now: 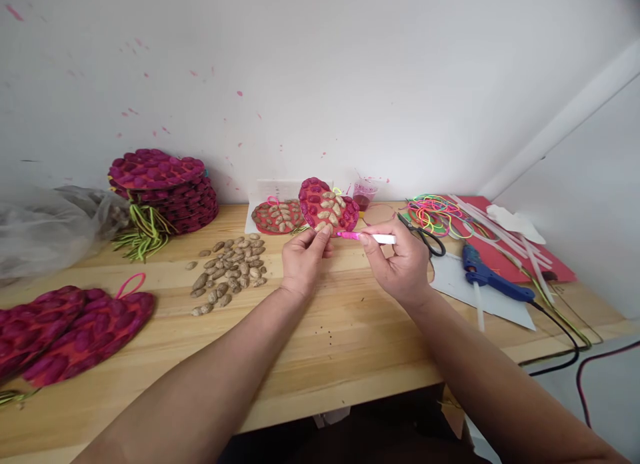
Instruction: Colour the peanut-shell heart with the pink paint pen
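Observation:
My left hand (306, 256) pinches the lower edge of a heart-shaped red piece (324, 207) covered with peanuts. The peanuts around its border are painted magenta, while those in the middle are plain tan. My right hand (399, 259) is closed around a white-handled paintbrush (373, 238), its pink-stained front end pointing left at the heart's lower edge. Whether the tip touches the heart I cannot tell. Behind my left hand lies another red piece (277, 215) with unpainted peanuts. A clear cup (365, 193) of dark pink paint stands just behind the heart.
Loose peanuts (233, 269) lie left of my hands. Painted pieces are stacked (163, 191) at back left, with more (90, 331) at front left. To the right are black scissors (425, 236), a blue glue gun (493, 277) with its cord, and colourful strings (440, 214).

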A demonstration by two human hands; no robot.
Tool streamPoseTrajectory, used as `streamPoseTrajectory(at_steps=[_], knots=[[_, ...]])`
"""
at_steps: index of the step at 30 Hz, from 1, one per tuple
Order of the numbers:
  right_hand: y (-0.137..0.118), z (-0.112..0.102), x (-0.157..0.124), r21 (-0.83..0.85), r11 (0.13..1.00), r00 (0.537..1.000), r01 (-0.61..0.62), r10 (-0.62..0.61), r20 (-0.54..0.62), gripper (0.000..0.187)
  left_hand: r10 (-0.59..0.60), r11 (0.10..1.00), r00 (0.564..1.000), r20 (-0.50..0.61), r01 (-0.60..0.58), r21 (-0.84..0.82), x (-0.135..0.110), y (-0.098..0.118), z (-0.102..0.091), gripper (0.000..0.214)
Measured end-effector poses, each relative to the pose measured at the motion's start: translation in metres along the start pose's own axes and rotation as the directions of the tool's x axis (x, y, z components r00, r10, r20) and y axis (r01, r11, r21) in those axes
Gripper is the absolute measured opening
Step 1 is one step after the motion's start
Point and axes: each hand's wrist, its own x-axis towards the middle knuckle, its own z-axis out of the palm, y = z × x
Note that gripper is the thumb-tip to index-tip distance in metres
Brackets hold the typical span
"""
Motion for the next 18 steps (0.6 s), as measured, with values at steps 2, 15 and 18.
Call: streamPoseTrajectory(at_steps=[2, 15, 18], knots=[[0.0, 0.0006, -0.0003, 0.001, 1.0, 1.0, -0.002, 0.002, -0.001, 0.002, -0.002, 1.0, 1.0, -0.006, 0.002, 0.003, -0.0002, 0.0, 0.0, 0.041], [0.0009, 0.0032, -0.0003, -0.002, 1.0, 1.0, 0.026, -0.026, 0.011, 0.005, 0.009, 1.0, 1.0, 0.004, -0.009, 0.006, 0.0013, -0.0015, -0.0009, 0.041], [0.0015, 0.0028, -0.0003, 0.0, 0.999, 0.999, 0.05, -0.05, 0.007, 0.003, 0.001, 1.0, 1.0, -0.006, -0.001, 0.003, 0.0008, -0.0012, -0.0004, 0.041]])
